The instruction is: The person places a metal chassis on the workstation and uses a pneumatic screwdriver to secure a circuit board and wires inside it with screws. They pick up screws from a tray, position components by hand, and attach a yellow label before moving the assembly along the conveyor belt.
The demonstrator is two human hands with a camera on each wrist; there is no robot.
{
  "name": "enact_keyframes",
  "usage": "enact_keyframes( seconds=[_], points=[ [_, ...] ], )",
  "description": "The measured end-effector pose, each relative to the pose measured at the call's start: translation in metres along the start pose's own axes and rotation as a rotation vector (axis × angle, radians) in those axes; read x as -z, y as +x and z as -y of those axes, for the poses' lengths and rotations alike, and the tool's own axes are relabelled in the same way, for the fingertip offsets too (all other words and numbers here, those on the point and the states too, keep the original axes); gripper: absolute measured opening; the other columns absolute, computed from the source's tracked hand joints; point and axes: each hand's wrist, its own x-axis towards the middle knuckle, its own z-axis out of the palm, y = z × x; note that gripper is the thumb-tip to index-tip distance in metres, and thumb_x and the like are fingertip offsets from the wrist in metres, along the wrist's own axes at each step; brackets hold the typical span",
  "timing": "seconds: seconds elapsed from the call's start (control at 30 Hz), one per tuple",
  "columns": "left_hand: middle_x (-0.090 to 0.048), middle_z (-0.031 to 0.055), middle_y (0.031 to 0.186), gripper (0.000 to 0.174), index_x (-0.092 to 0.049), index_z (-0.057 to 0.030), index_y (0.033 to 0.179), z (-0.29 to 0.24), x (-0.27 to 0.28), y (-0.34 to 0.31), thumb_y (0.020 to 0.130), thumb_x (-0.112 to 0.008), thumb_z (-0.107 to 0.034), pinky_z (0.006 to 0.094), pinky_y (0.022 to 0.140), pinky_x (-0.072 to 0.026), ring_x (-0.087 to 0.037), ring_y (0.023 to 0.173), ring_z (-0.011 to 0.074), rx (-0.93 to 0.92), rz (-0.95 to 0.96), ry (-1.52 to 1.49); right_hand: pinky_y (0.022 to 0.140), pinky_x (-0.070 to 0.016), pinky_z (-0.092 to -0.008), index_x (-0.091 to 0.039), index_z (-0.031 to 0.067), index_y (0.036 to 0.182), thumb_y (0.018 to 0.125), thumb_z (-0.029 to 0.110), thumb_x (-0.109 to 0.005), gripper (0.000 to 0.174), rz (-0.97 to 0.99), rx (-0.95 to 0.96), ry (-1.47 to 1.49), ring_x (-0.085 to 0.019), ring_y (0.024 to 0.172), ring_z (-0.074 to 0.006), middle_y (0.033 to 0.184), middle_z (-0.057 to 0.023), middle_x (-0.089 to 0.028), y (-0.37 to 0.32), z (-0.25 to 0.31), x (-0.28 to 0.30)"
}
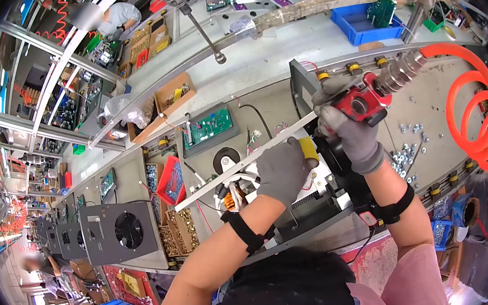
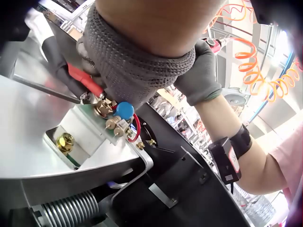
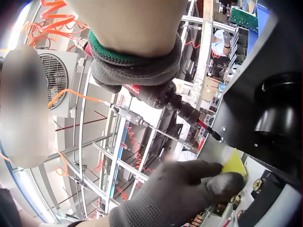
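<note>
Red driver [image 1: 362, 104] partly behind right hand [image 1: 353, 138]

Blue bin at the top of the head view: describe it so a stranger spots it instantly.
In the head view, follow the coiled orange hose at right to the red power tool. Directly above that tool, near the top edge, sits the blue bin. Its colour and the green circuit board sticking up inside set it apart from the small green bin to its right.

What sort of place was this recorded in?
Probably an electrical-equipment assembly line: grey fan panels lie in a row, a green circuit board sits nearby, and a coiled orange hose feeds the red tool in the right hand.
</note>
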Motion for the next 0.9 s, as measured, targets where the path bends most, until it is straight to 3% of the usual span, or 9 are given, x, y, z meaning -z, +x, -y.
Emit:
enact_keyframes(
  seconds=[0.07, 0.23, 0.33, 0.5, 0.7, 0.77, 0.8, 0.87, 0.9],
  points=[
    [-0.066, 0.0096, 0.070, 0.046, -0.060, -0.0051, 0.090, -0.001, 0.001, 0.001, 0.075, -0.067, -0.048, 0.0369, 0.054, -0.0499, -0.066, 0.066, 0.0266, -0.002, -0.018, -0.007, 0.077, -0.0497, -0.0282, -0.055, 0.0019, 0.105, 0.073, -0.002, -0.064, 0.033, 0.012, -0.057, -0.014, -0.060, 0.086, -0.0128, 0.093, -0.0052, -0.062, 0.000, -0.005, 0.000],
    [-0.066, 0.0101, 0.070, 0.045, -0.061, -0.0068, 0.090, -0.002, -0.002, 0.003, 0.076, -0.066, -0.050, 0.0386, 0.057, -0.0502, -0.067, 0.069, 0.0281, 0.016, 0.008, -0.032, 0.076, -0.0502, -0.0281, -0.057, 0.0017, 0.106, 0.074, 0.001, -0.066, 0.033, 0.022, -0.065, -0.052, -0.060, 0.087, -0.0113, 0.095, -0.0043, -0.062, 0.001, -0.016, -0.004],
    [-0.066, 0.0097, 0.070, 0.044, -0.062, -0.0072, 0.087, -0.003, -0.003, 0.003, 0.076, -0.067, -0.050, 0.0382, 0.057, -0.0501, -0.067, 0.069, 0.0277, 0.007, -0.045, -0.051, 0.069, -0.0498, -0.0260, -0.055, 0.0023, 0.103, 0.072, 0.000, -0.062, 0.032, 0.070, -0.040, -0.150, -0.059, 0.080, -0.0135, 0.091, -0.0087, -0.062, 0.004, -0.017, -0.009],
    [-0.066, 0.0097, 0.072, 0.043, -0.066, -0.0067, 0.085, -0.003, -0.002, 0.005, 0.074, -0.068, -0.049, 0.0388, 0.057, -0.0496, -0.066, 0.068, 0.0282, -0.019, -0.016, -0.109, 0.073, -0.0503, -0.0270, -0.055, 0.0033, 0.100, 0.071, -0.003, -0.062, 0.030, 0.212, -0.035, -0.484, -0.061, 0.083, -0.0127, 0.089, -0.0058, -0.062, 0.005, -0.020, -0.014],
    [-0.066, 0.0108, 0.075, 0.041, -0.067, -0.0074, 0.085, -0.002, -0.005, 0.004, 0.075, -0.068, -0.047, 0.0385, 0.058, -0.0497, -0.066, 0.068, 0.0282, -0.053, -0.091, -0.135, 0.073, -0.0487, -0.0274, -0.056, 0.0032, 0.099, 0.071, -0.003, -0.063, 0.030, 0.207, 0.081, -0.387, -0.059, 0.081, -0.0112, 0.087, -0.0040, -0.061, 0.004, -0.026, -0.016],
    [-0.067, 0.0112, 0.077, 0.038, -0.066, -0.0078, 0.086, -0.002, -0.013, 0.006, 0.075, -0.067, -0.044, 0.0391, 0.058, -0.0495, -0.065, 0.069, 0.0297, -0.106, -0.126, -0.167, 0.074, -0.0480, -0.0273, -0.056, 0.0032, 0.099, 0.072, -0.001, -0.064, 0.029, 0.218, 0.003, -0.372, -0.058, 0.082, -0.0120, 0.088, -0.0044, -0.061, 0.002, -0.026, -0.012],
    [-0.067, 0.0118, 0.079, 0.035, -0.065, -0.0078, 0.089, 0.002, -0.030, 0.011, 0.076, -0.066, -0.040, 0.0400, 0.059, -0.0494, -0.065, 0.071, 0.0307, -0.105, -0.152, -0.204, 0.077, -0.0512, -0.0295, -0.056, 0.0004, 0.106, 0.075, 0.004, -0.070, 0.034, 0.211, 0.062, -0.346, -0.061, 0.085, -0.0121, 0.093, -0.0054, -0.064, 0.001, -0.028, -0.011],
    [-0.067, 0.0112, 0.082, 0.031, -0.064, -0.0090, 0.092, 0.003, -0.040, 0.017, 0.076, -0.065, -0.036, 0.0412, 0.062, -0.0506, -0.066, 0.075, 0.0287, -0.024, -0.064, -0.196, 0.085, -0.0495, -0.0305, -0.054, 0.0001, 0.110, 0.076, 0.002, -0.069, 0.038, 0.215, -0.019, -0.231, -0.060, 0.097, -0.0158, 0.106, -0.0088, -0.061, -0.006, -0.042, 0.003],
    [-0.068, 0.0115, 0.078, 0.016, -0.066, -0.0094, 0.080, 0.004, -0.045, 0.017, 0.078, -0.059, -0.024, 0.0418, 0.059, -0.0525, -0.067, 0.070, 0.0294, -0.041, -0.193, -0.225, 0.084, -0.0485, -0.0307, -0.053, 0.0000, 0.111, 0.076, 0.000, -0.066, 0.037, 0.169, 0.005, -0.117, -0.059, 0.097, -0.0180, 0.107, -0.0093, -0.059, -0.006, -0.038, -0.003]
  ],
)
